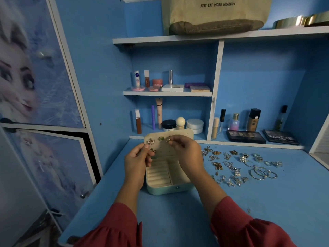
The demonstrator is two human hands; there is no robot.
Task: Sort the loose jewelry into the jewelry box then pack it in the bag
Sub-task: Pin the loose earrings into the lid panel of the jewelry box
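Your left hand point(137, 158) gripped the open box's point(167, 188) lid point(179, 135) near the table's point(267, 202) back edge, your right hand point(185, 148) pinched an earring point(168, 140) against it, jewelry point(238, 164) lying rightward.

The left hand point(138, 157) is gripping the left edge of the open jewelry box's point(169, 182) lid point(179, 136), while the right hand point(185, 148) is pinching a small earring point(168, 140) against it; loose jewelry point(238, 165) is lying to the right.

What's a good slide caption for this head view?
Both hands fix an earring into the open jewelry box lid.
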